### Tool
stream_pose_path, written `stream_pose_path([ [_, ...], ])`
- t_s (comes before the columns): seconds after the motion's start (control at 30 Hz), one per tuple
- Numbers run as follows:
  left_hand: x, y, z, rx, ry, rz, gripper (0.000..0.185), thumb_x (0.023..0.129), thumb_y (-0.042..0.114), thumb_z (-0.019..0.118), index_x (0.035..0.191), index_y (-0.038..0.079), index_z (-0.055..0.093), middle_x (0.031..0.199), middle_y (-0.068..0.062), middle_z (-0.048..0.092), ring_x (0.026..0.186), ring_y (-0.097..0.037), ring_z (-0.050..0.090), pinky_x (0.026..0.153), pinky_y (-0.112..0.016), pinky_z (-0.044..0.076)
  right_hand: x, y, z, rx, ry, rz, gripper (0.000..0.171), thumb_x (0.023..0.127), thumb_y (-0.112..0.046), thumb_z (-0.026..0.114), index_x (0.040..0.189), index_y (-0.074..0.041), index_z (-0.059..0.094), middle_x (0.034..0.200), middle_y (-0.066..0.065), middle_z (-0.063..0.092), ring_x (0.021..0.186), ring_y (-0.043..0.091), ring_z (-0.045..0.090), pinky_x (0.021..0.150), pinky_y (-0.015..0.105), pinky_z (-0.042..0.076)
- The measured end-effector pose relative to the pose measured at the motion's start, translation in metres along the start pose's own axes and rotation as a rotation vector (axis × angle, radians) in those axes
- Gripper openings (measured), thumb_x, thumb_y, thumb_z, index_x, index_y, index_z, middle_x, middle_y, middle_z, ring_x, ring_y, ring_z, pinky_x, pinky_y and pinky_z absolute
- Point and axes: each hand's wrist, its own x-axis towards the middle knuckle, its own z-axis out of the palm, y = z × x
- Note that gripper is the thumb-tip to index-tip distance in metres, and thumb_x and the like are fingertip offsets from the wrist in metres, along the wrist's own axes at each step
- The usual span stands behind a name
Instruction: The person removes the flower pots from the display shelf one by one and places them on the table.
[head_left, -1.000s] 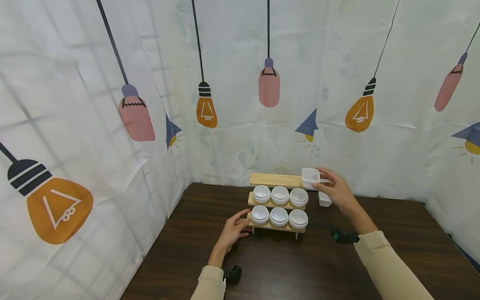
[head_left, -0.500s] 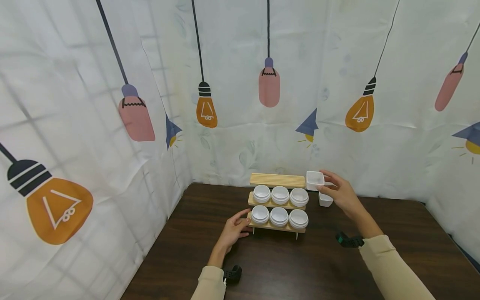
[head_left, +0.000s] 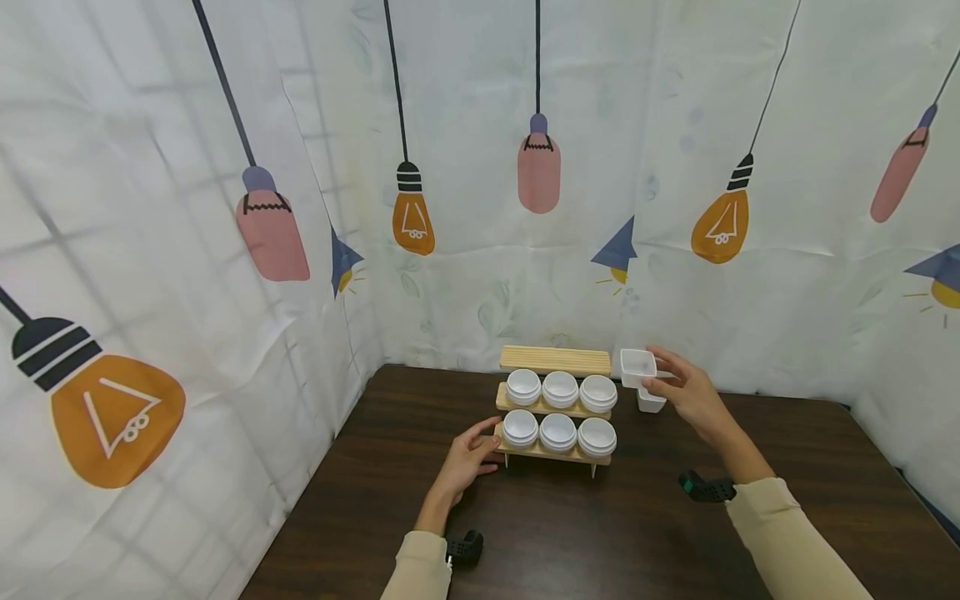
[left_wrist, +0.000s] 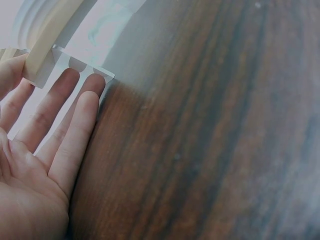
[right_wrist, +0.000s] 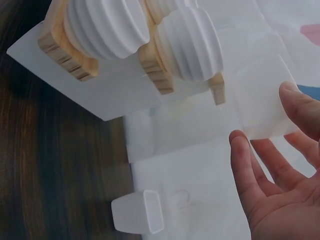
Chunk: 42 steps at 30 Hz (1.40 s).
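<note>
Right hand (head_left: 693, 396) is up in the air by the far edge of the desk (head_left: 637, 517), fingertips pinching a small square white cup (head_left: 637, 365) just off the right end of the wooden rack (head_left: 555, 400). A 2nd square cup (head_left: 649, 401) sits on the desk right under it. The rack carries 6 round white bowls (head_left: 558, 432) on 2 tiers. Left hand (head_left: 467, 460) rests at the rack's left end, fingers straight and close together, touching its side panel.
</note>
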Motion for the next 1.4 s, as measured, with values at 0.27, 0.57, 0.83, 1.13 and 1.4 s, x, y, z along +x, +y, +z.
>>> stream_pose_path([
  [0.27,0.001,0.0,0.0,0.008,-0.001,0.003,0.051,0.104,0.032,0.061,0.152,0.016,0.05,0.129,-0.017,0.069,0.107,-0.032,0.072,0.086,-0.043,0.062,-0.005,0.007,-0.001,-0.016,-0.018,-0.006,0.071,0.103,-0.028,0.064,0.162,-0.009,0.029,0.147,0.03,0.049,0.121,0.036,0.06,0.091,0.03,0.054],
  [0.57,-0.001,-0.001,0.0,0.01,0.001,0.008,0.051,0.105,0.031,0.06,0.152,0.015,0.05,0.129,-0.019,0.069,0.106,-0.033,0.072,0.086,-0.043,0.062,-0.011,0.018,-0.001,-0.038,-0.007,0.009,0.07,0.103,-0.029,0.064,0.161,-0.009,0.031,0.145,0.029,0.051,0.109,0.011,0.063,0.089,0.028,0.055],
  [0.83,-0.002,0.001,0.0,0.006,0.007,0.004,0.05,0.105,0.032,0.06,0.152,0.015,0.051,0.127,-0.017,0.07,0.105,-0.031,0.072,0.086,-0.043,0.062,-0.015,0.027,-0.002,-0.036,-0.003,-0.005,0.068,0.103,-0.024,0.064,0.159,-0.004,0.033,0.142,0.032,0.053,0.11,0.013,0.064,0.087,0.023,0.056],
  [1.13,0.0,0.0,0.0,-0.001,0.004,0.007,0.05,0.105,0.03,0.06,0.151,0.015,0.051,0.127,-0.018,0.07,0.106,-0.033,0.072,0.086,-0.043,0.062,-0.023,0.039,-0.004,-0.019,0.01,0.01,0.069,0.101,-0.02,0.066,0.159,-0.002,0.033,0.139,0.034,0.054,0.097,-0.009,0.06,0.085,0.022,0.056],
  [1.4,-0.001,0.0,0.0,-0.002,0.009,0.004,0.049,0.105,0.03,0.06,0.151,0.015,0.051,0.128,-0.018,0.07,0.106,-0.03,0.072,0.086,-0.043,0.061,-0.031,0.046,-0.008,-0.044,0.01,0.02,0.068,0.103,-0.023,0.064,0.16,-0.005,0.032,0.138,0.033,0.054,0.097,-0.01,0.06,0.085,0.025,0.058],
])
